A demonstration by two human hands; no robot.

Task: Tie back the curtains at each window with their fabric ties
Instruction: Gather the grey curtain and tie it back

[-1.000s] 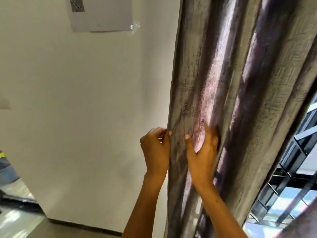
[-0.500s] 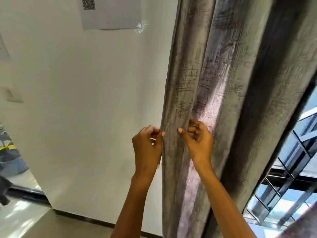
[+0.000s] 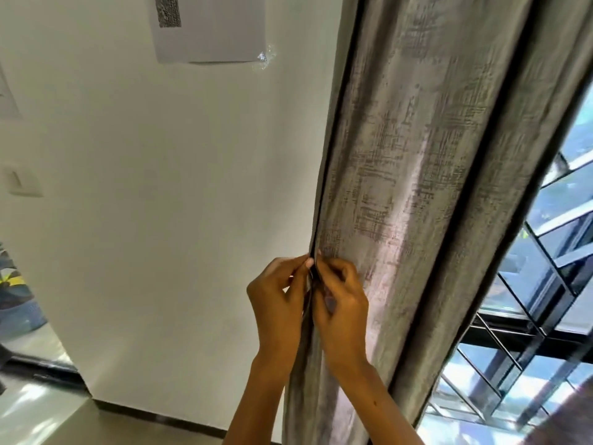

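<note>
Reaching up side by side, both forearms rise from the bottom of the head view to the grey curtain, which hangs between the white wall and the barred window. The left hand and right hand almost touch, fingers curled, each pinching the curtain's left edge fold. No fabric tie can be made out.

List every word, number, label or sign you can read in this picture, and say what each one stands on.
No readable words or numbers.
Sheet taped to the wall: a square code-like pattern, too blurred to read; no text visible on the rest.
Switch plate on the wall: no marking visible.
Curtain, pinched at its edge by both hands: woven pattern only, no label seen.
</note>
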